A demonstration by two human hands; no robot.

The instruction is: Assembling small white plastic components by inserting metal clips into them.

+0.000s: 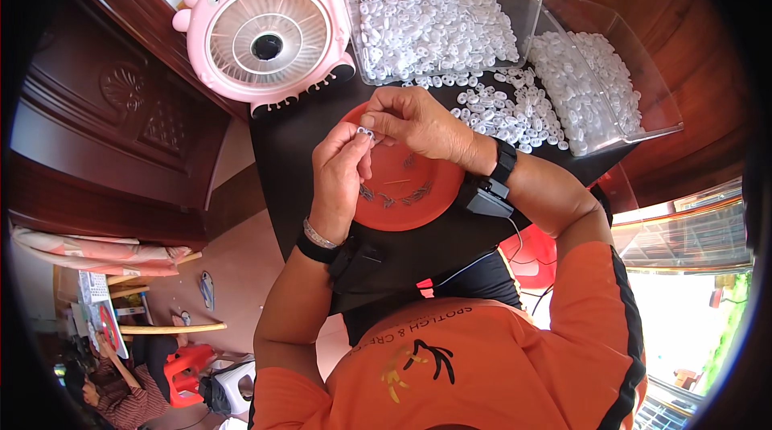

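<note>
The right hand [425, 123] partly hides the plate [438, 175]

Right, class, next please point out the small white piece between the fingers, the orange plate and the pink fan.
White piece [365, 132]: head view, its exposed face.
Orange plate [442, 178]: head view, bare surface right of centre.
Pink fan [266, 47]: head view, dark central hub.

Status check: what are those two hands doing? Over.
Left hand pinching small white piece. Right hand close beside it, grip unclear. Red plate with grey bits below. Loose white pieces off to the right.
</note>
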